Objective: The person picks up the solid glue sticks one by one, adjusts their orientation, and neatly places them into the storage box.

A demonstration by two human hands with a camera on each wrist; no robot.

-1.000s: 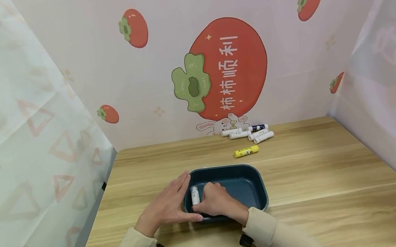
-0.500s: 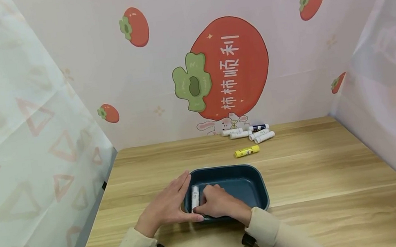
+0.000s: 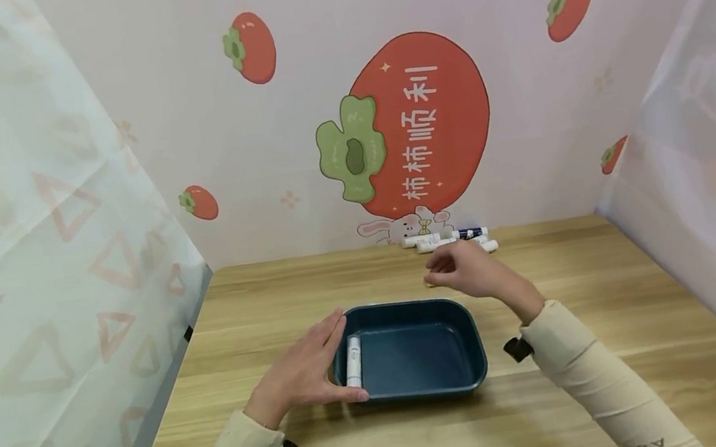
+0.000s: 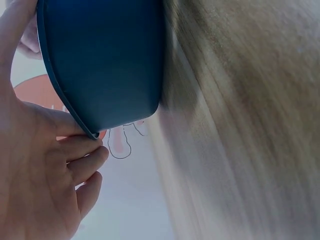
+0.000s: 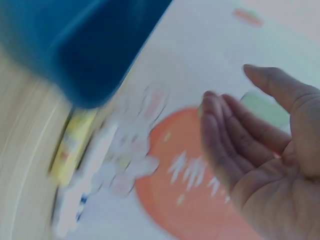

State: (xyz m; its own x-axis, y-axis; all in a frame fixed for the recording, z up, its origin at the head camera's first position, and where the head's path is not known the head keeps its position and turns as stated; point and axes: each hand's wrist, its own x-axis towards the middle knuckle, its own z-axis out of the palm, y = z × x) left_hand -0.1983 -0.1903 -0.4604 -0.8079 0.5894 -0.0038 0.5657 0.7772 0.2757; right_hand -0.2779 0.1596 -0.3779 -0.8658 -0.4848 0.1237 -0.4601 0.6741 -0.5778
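Note:
A dark blue box (image 3: 425,361) stands on the table in the head view. My left hand (image 3: 305,368) holds it by its left end, thumb at the near rim and fingers at the far left corner. Inside, along the left wall, lies a white glue stick (image 3: 353,362). Beyond the box, my right hand (image 3: 471,269) hovers with nothing in its grasp; its fingers are loosely bent and the thumb is apart in the right wrist view. It hides nearly all of the yellow glue stick (image 5: 73,145) from the head camera.
Several white glue sticks (image 3: 436,245) and a dark blue one (image 3: 469,233) lie at the back edge of the wooden table (image 3: 259,288). A printed cloth backdrop (image 3: 293,134) rises behind, with fabric side walls (image 3: 45,239) left and right.
My right hand has let go of the white glue stick in the box and moved up and right, over the yellow glue stick. My left hand has stayed on the box.

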